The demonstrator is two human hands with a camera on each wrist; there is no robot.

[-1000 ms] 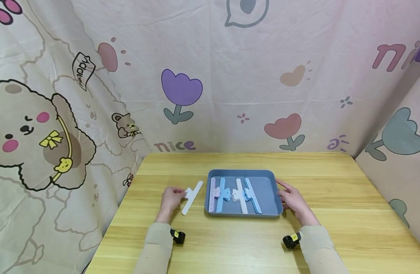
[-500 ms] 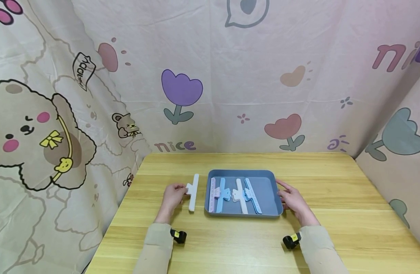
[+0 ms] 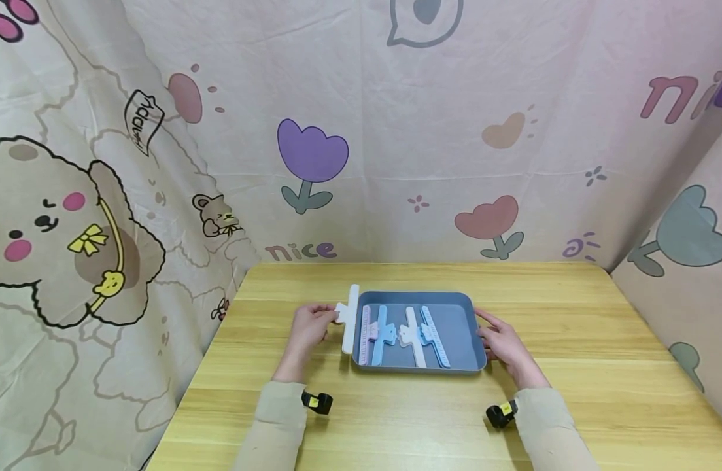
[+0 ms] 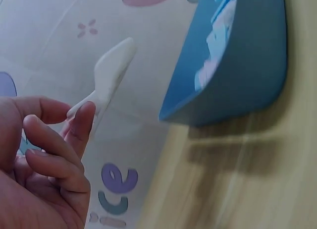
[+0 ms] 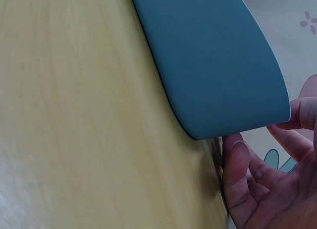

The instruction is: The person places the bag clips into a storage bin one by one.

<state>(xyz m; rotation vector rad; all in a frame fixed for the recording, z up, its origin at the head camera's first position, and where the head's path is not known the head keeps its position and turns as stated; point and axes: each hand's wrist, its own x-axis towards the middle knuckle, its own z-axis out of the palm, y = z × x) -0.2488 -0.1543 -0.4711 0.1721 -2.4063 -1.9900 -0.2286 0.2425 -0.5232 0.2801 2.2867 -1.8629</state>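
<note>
My left hand pinches the handle of a white long-bar clip between thumb and fingers, its bar overlapping the left rim of a grey-blue tray in the head view. The left wrist view shows the clip raised in the air beside the tray wall. Inside the tray lie a pink clip, a blue clip, a white clip and another blue clip. My right hand touches the tray's right side with its fingers, which lie at the outer wall in the right wrist view.
The tray stands on a wood-grain table. Behind and to the left hangs a printed cloth, close to the table's back edge. A black wrist camera sits on the left sleeve, another camera on the right.
My left hand has carried the white clip right and up to the tray's left rim, and the clip's bar has turned more upright in the head view. My right hand has stayed put.
</note>
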